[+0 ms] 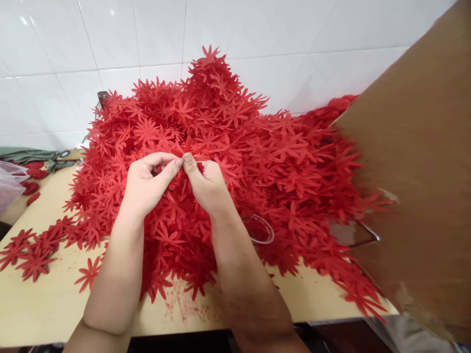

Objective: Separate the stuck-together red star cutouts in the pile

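Note:
A red flower-shaped piece with narrow petals (188,144) is between my two hands, over the middle of a large heap. My left hand (145,181) pinches it with thumb and forefinger. Thumb to thumb with it, my right hand (208,184) grips the same piece from the other side. My fingers hide most of the piece. All around lies the heap of similar red flower pieces (243,142), spread across the pale tabletop (40,314). A single red flower piece (88,274) rests near my left forearm.
A large brown cardboard sheet or box side (415,162) stands at the right. A clear plastic rim (271,236) shows by my right forearm. Green cloth (27,155) and a translucent plastic bag (13,184) lie at the left. White tiled wall (294,29) rises behind.

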`<state>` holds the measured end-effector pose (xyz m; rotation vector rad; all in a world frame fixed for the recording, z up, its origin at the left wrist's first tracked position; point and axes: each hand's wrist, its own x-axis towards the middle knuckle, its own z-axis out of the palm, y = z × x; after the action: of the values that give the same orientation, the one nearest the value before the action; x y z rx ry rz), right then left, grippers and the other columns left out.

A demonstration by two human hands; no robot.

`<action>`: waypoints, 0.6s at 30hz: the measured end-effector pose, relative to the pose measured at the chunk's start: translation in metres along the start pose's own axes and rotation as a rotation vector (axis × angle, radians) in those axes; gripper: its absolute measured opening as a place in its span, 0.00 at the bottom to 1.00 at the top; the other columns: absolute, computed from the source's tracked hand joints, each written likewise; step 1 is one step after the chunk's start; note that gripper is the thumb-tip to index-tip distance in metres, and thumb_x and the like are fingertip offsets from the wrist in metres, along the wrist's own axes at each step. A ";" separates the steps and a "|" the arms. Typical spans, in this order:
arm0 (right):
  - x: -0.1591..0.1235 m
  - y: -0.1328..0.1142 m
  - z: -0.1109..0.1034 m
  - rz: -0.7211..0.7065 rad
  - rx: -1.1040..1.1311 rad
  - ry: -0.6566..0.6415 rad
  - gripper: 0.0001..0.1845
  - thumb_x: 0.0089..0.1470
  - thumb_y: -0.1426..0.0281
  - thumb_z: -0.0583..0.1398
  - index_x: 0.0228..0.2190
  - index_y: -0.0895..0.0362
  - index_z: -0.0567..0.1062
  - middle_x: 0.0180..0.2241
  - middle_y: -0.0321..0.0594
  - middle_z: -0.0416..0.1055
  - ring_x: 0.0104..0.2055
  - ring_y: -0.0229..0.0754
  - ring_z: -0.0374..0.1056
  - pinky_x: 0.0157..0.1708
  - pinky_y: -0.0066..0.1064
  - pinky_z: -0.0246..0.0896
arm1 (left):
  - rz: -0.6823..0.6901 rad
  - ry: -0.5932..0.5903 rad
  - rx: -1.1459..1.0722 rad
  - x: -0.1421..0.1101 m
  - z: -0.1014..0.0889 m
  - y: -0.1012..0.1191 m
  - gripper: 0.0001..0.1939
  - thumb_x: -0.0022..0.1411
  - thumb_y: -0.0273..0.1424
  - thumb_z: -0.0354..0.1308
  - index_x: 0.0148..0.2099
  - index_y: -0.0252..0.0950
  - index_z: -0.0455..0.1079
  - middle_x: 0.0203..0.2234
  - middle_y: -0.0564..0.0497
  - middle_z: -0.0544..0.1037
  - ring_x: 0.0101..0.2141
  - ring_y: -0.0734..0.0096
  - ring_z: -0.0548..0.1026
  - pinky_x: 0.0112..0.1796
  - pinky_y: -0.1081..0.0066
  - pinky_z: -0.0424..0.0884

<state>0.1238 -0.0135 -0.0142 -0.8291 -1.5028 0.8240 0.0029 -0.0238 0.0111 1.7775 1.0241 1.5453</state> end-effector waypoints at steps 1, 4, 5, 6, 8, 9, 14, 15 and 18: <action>0.000 0.000 0.001 -0.015 0.020 -0.029 0.28 0.51 0.46 0.50 0.17 0.56 0.59 0.17 0.31 0.53 0.21 0.30 0.52 0.22 0.25 0.53 | 0.006 0.018 0.000 0.001 0.001 -0.001 0.09 0.50 0.35 0.61 0.26 0.33 0.73 0.19 0.55 0.70 0.20 0.83 0.61 0.22 0.79 0.60; 0.000 -0.002 0.003 -0.065 0.094 -0.098 0.23 0.51 0.49 0.54 0.23 0.57 0.65 0.23 0.34 0.64 0.28 0.33 0.62 0.32 0.27 0.62 | -0.021 0.083 -0.010 0.002 -0.001 -0.003 0.09 0.50 0.35 0.61 0.25 0.34 0.71 0.16 0.56 0.67 0.18 0.84 0.59 0.20 0.79 0.57; 0.000 -0.002 0.004 -0.076 0.113 -0.104 0.21 0.50 0.51 0.56 0.25 0.57 0.67 0.26 0.35 0.66 0.31 0.34 0.64 0.34 0.28 0.63 | -0.043 0.096 -0.022 0.003 -0.001 -0.004 0.09 0.50 0.35 0.61 0.25 0.34 0.70 0.16 0.57 0.66 0.17 0.83 0.59 0.19 0.79 0.57; -0.001 -0.002 0.004 -0.089 0.124 -0.101 0.19 0.50 0.53 0.57 0.27 0.58 0.68 0.28 0.36 0.68 0.33 0.35 0.65 0.37 0.28 0.64 | -0.068 0.108 -0.041 0.003 -0.002 -0.004 0.09 0.50 0.36 0.61 0.25 0.34 0.70 0.15 0.57 0.66 0.16 0.83 0.60 0.18 0.79 0.57; -0.001 -0.002 0.003 -0.111 0.117 -0.077 0.17 0.50 0.55 0.59 0.29 0.58 0.69 0.29 0.36 0.69 0.34 0.35 0.66 0.39 0.29 0.65 | -0.115 0.146 -0.091 0.004 -0.004 -0.005 0.10 0.49 0.36 0.62 0.26 0.35 0.69 0.14 0.58 0.65 0.15 0.83 0.60 0.16 0.79 0.57; -0.001 -0.001 0.002 -0.110 0.108 -0.058 0.17 0.50 0.55 0.59 0.29 0.58 0.69 0.29 0.36 0.69 0.33 0.35 0.66 0.38 0.29 0.65 | -0.132 0.170 -0.119 0.005 -0.005 -0.005 0.10 0.48 0.37 0.62 0.26 0.35 0.68 0.13 0.58 0.65 0.14 0.83 0.60 0.15 0.79 0.57; 0.002 0.001 -0.007 -0.023 0.145 0.093 0.20 0.47 0.52 0.59 0.29 0.57 0.67 0.23 0.33 0.67 0.22 0.31 0.63 0.22 0.25 0.62 | -0.136 0.252 -0.244 0.008 -0.011 -0.009 0.12 0.44 0.36 0.65 0.27 0.35 0.66 0.12 0.61 0.63 0.11 0.84 0.59 0.12 0.79 0.57; 0.003 0.001 -0.007 -0.021 0.159 0.122 0.20 0.46 0.52 0.60 0.30 0.56 0.67 0.23 0.33 0.68 0.20 0.30 0.61 0.20 0.24 0.60 | -0.134 0.251 -0.252 0.009 -0.011 -0.010 0.12 0.43 0.36 0.65 0.27 0.35 0.66 0.11 0.61 0.63 0.10 0.84 0.59 0.12 0.79 0.56; 0.002 -0.002 -0.005 -0.053 0.186 0.181 0.20 0.45 0.53 0.62 0.32 0.56 0.69 0.24 0.31 0.67 0.21 0.27 0.60 0.21 0.22 0.59 | -0.132 0.200 -0.222 0.008 -0.007 -0.010 0.10 0.45 0.34 0.64 0.26 0.35 0.66 0.11 0.61 0.62 0.11 0.84 0.58 0.12 0.79 0.54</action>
<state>0.1282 -0.0124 -0.0109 -0.7030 -1.2631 0.8137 -0.0057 -0.0127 0.0087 1.4006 0.9975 1.7051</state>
